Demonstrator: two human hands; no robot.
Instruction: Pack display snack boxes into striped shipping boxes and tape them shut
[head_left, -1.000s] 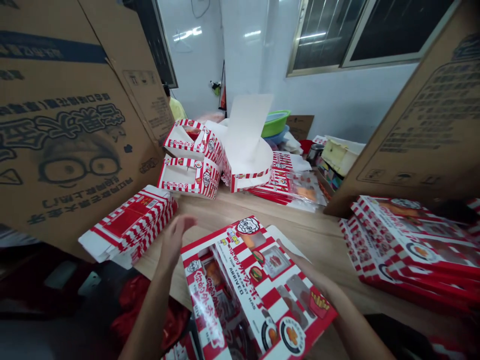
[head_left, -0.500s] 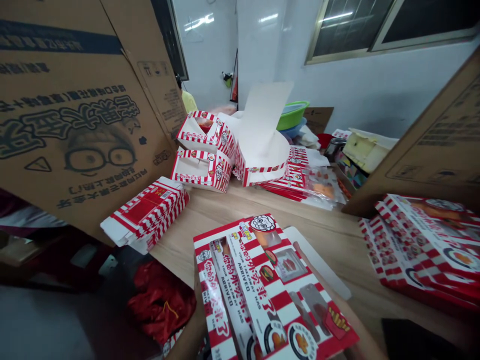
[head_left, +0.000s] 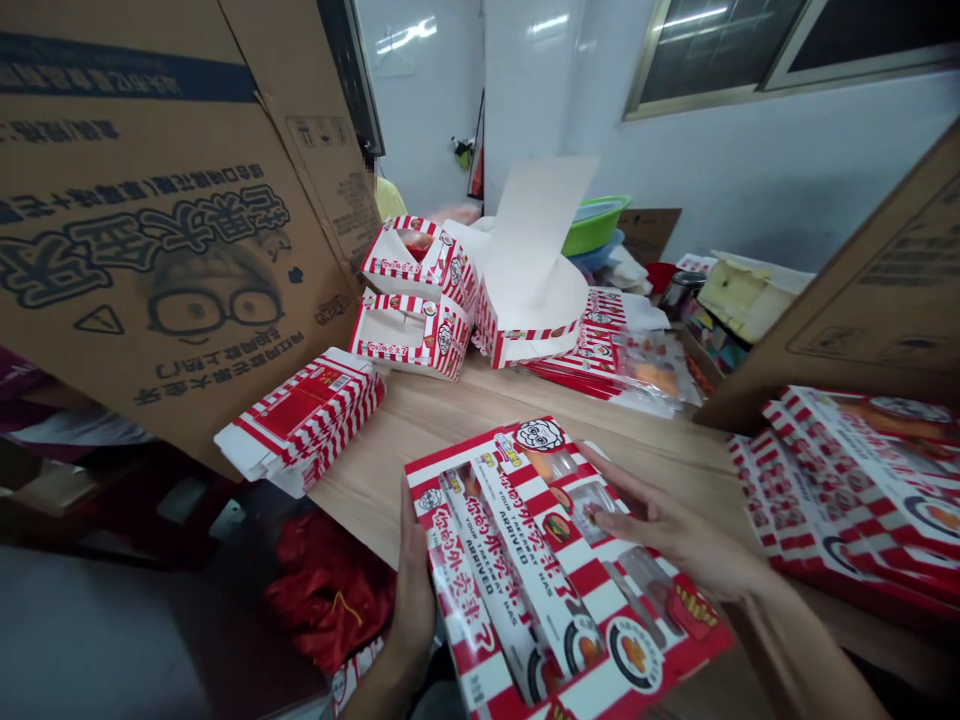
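Note:
A red-and-white striped toy box [head_left: 540,570] with clear windows lies at the near edge of the wooden table [head_left: 457,410]. My left hand [head_left: 415,590] presses flat against its left side wall, fingers together. My right hand [head_left: 667,530] rests on top of the box over the windows, fingers stretched and slightly spread. Both hands hold the box between them.
A pile of flat striped boxes [head_left: 304,415] lies to the left, another stack [head_left: 855,480] to the right. Folded open boxes [head_left: 420,300] stand at the back. Big cardboard cartons [head_left: 150,220] lean on both sides. A red bag [head_left: 330,590] sits below the table edge.
My left hand dropped from above the table to the box's left side. My right hand came out from under the box and now lies on top. The box shifted slightly right.

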